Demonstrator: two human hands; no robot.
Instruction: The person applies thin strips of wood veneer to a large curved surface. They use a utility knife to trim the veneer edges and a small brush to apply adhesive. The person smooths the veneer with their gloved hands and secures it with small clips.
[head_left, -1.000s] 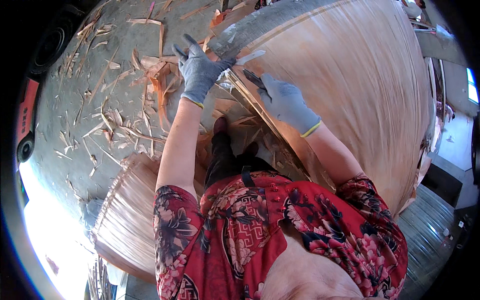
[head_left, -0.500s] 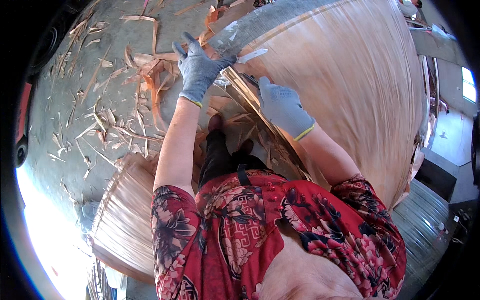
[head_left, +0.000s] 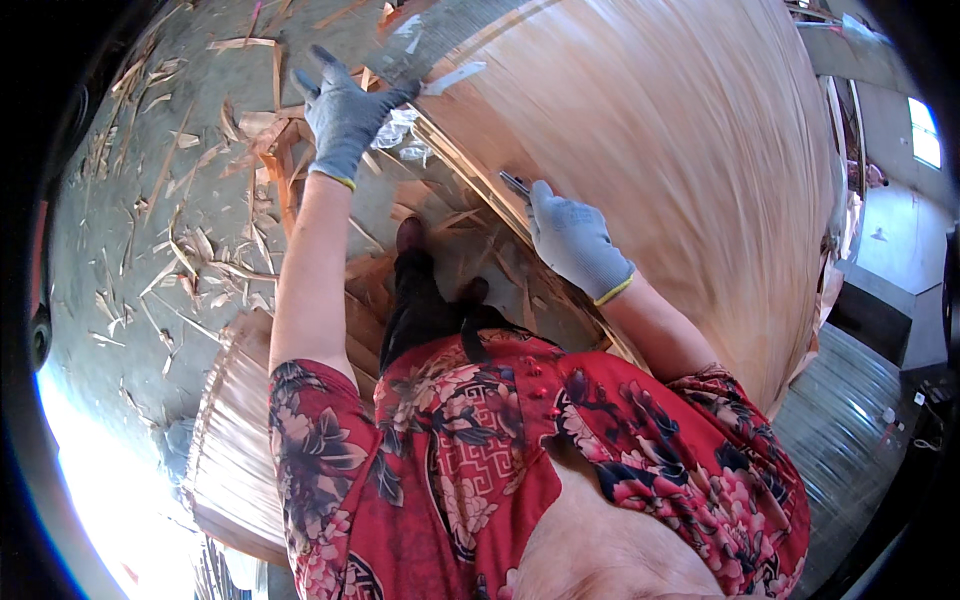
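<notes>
Reaching out over a big stack of thin, pale wood veneer sheets (head_left: 680, 150), a person in a red flowered blouse (head_left: 520, 470) and grey work gloves works at the stack's near edge. The left hand (head_left: 345, 115) is raised above the stack's far left corner, its fingers (head_left: 325, 60) spread wide and gripping nothing; its thumb points toward a light sliver of veneer (head_left: 452, 78) lying at the top of the stack, just beside but, as far as can be told, not touching. The right hand (head_left: 575, 240) rests on the layered edge of the stack, fingers curled narrow around a small metal-tipped tool (head_left: 514, 184) whose end pokes out past the fingertips, pressed against the sheet edges. Whether that tool is a blade or a clip cannot be told. The veneer lies directly under and ahead of the right hand's fingers, sloping away to the right. Below the stack's edge, the concrete floor (head_left: 120, 260) is strewn with wood strips and splinters (head_left: 190, 250), and the person's dark shoes (head_left: 410, 235) stand among them. A second, smaller pile of veneer (head_left: 235, 450) sits near the person's left elbow.
</notes>
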